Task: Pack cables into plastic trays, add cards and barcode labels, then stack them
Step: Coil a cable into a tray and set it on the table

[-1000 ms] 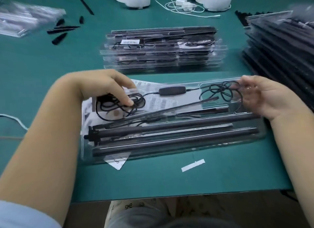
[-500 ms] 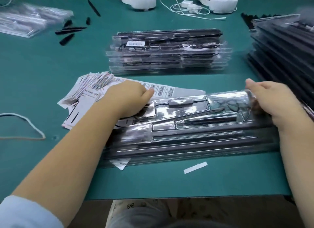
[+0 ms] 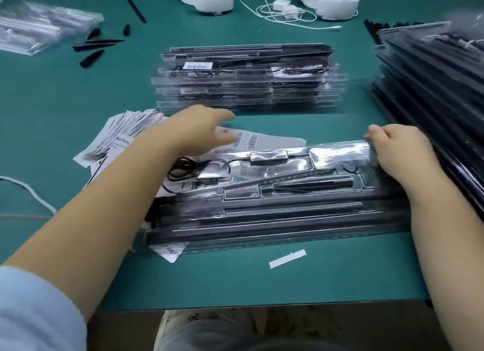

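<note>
Lying on the green table (image 3: 78,94): clear plastic tray (image 3: 275,206), right hand (image 3: 400,151) fingers pinching its far-right edge; left hand (image 3: 193,133) fingers loosely apart over barcode sheet (image 3: 267,138).

table (image 3: 65,102) teal | tray (image 3: 301,242) clear | cable (image 3: 188,167) black | cards (image 3: 125,130) white, barcoded

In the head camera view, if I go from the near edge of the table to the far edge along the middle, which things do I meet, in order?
White paper strip → clear tray with black rods → sheet of barcode labels → stack of packed trays → white charger and cable.
</note>
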The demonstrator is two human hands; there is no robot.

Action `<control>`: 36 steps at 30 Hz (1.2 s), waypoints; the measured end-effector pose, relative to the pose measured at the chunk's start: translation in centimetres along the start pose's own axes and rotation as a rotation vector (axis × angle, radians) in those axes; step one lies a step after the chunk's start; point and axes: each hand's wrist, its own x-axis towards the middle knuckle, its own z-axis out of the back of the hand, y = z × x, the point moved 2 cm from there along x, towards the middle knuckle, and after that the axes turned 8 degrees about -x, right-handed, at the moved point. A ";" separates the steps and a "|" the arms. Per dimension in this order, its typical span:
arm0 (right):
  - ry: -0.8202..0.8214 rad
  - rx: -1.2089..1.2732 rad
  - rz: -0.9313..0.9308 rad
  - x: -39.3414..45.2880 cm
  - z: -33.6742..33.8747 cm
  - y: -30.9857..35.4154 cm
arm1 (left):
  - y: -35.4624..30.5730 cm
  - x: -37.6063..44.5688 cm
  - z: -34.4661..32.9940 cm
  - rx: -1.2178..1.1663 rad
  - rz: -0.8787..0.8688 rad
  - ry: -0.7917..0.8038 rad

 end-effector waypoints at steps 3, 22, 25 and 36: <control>-0.006 0.018 -0.005 -0.2 0.3 0.0 | -0.6 1.7 -0.8 0.139 -0.046 0.118; 0.158 -0.098 0.507 -1.8 0.9 8.9 | 0.8 1.4 -1.4 -0.041 -0.035 -0.054; 0.302 -0.131 0.522 -1.2 -1.8 12.7 | 0.6 1.5 -1.5 -0.021 -0.029 -0.069; 0.332 -0.280 0.528 0.0 -3.1 14.4 | 0.5 1.7 -1.4 0.001 0.000 -0.121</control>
